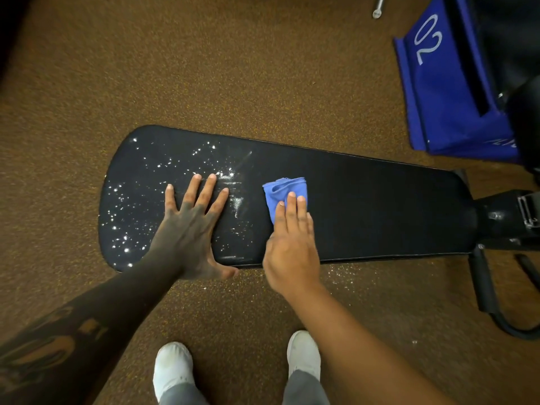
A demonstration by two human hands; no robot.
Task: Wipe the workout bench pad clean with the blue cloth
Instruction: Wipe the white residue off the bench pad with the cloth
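The black bench pad runs across the middle of the view, wider at the left. Its left half is dotted with shiny droplets; the right half looks plain and dark. My left hand lies flat on the pad with fingers spread, thumb hanging over the near edge, holding nothing. A folded blue cloth rests on the pad's centre. My right hand presses down on the cloth with flat fingers, covering its near part.
Brown speckled floor surrounds the bench. The black bench frame and leg sit at the right end. A blue bag marked "02" stands at upper right. My two white shoes are on the floor below the pad.
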